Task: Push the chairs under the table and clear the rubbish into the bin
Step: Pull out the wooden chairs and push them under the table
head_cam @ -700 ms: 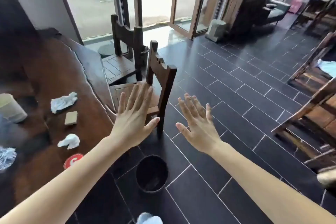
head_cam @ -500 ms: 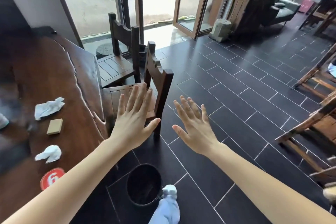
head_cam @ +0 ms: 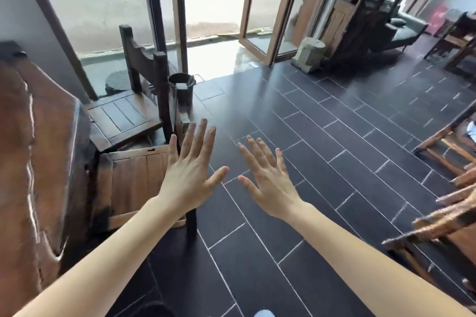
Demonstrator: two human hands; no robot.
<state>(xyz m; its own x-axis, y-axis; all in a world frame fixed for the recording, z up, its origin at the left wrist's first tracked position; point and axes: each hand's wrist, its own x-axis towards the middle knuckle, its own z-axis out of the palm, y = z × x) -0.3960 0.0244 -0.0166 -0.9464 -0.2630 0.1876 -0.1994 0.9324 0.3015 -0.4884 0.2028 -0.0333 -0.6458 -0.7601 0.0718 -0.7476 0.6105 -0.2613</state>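
Observation:
Two dark wooden chairs stand along the right edge of the live-edge wooden table point(head_cam: 38, 162). The near chair point(head_cam: 134, 180) has its seat partly under the table edge; its backrest is seen edge-on behind my left hand. The far chair point(head_cam: 123, 113) stands further out, its seat slats showing. My left hand point(head_cam: 190, 172) is flat with fingers spread over the near chair's backrest. My right hand point(head_cam: 268, 177) hovers open over the floor, holding nothing. A black bin's rim point(head_cam: 154, 310) shows at the bottom edge. The rubbish on the table is out of view.
A second dark bin point(head_cam: 181, 87) stands behind the far chair by the glass door. More wooden chairs point(head_cam: 443, 216) crowd the right side. A stone block point(head_cam: 307, 55) sits near the open door. Dark tiled floor point(head_cam: 322, 136) lies between.
The view has swung right and forward: the tabletop rubbish has left the frame, the near bin dropped to the bottom edge, and both open hands are now closer to the near chair's backrest.

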